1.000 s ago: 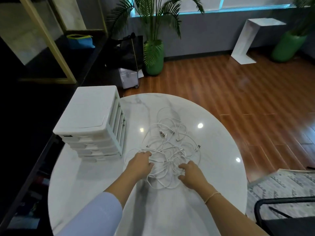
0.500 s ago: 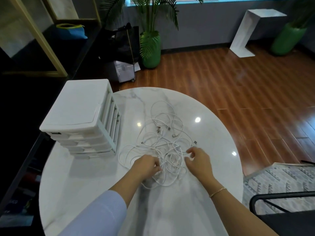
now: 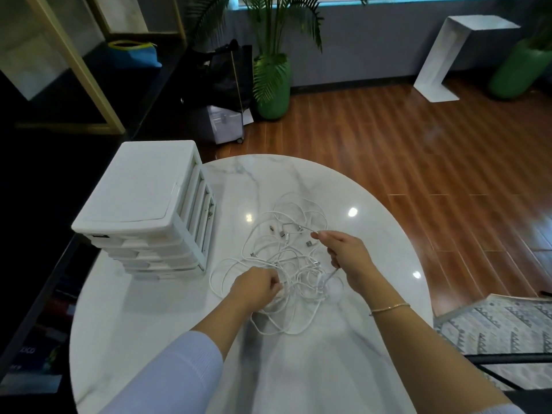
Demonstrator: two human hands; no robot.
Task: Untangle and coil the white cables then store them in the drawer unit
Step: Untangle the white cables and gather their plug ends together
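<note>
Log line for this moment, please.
phase: untangling | left hand: grips cable tangle | right hand: pinches one cable | drawer unit: shut

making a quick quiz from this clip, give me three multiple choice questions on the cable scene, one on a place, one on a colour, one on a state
1. Where does the drawer unit stand relative to the cable tangle?
A. to its left, on the table
B. to its right, on the table
C. on the floor

2. What colour are the cables?
A. black
B. white
C. red

3. What is the right hand doing?
A. lying flat on the table
B. pulling a drawer open
C. pinching a cable lifted off the pile

Answers:
1. A: the unit sits at the table's left edge, apart from the tangle.
2. B: every strand in the pile is white.
3. C: its fingers curl round a strand raised above the tangle, while the left hand grips the pile's near side.
</note>
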